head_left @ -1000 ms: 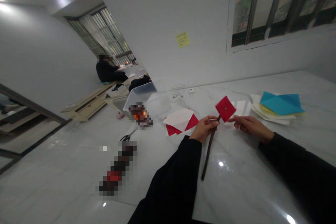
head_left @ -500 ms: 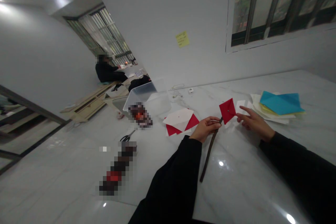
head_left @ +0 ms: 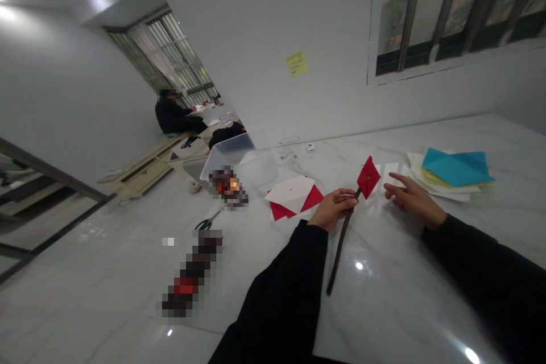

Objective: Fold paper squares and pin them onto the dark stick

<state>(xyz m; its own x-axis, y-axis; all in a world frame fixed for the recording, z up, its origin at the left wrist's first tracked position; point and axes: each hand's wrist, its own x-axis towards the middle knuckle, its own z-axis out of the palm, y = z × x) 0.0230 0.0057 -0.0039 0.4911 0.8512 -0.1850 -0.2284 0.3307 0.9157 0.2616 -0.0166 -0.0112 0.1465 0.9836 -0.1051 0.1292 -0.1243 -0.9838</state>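
Note:
My left hand point(head_left: 335, 208) pinches a thin dark brown stick point(head_left: 340, 249) near its upper end. At the top of the stick sits a folded red paper pinwheel point(head_left: 369, 178), with a small pin-like dot at its middle. To the right of it, apart from the paper, is my right hand point(head_left: 413, 199), its index finger stretched out and nothing held. Left of my left hand, white paper point(head_left: 290, 194) with a small dark dot at its middle lies over red paper point(head_left: 282, 211) on the white marbled table point(head_left: 384, 307).
Blue paper point(head_left: 458, 166) tops a stack of yellow and white sheets at right. Scissors point(head_left: 207, 222), two blurred-out items and a clear plastic bin point(head_left: 230, 151) are at left. A yellow note point(head_left: 297, 63) is on the wall. Another person point(head_left: 173, 116) sits far off.
The red pinwheel has turned on the stick and looks narrower. My left hand still holds the stick; my right hand has hardly moved.

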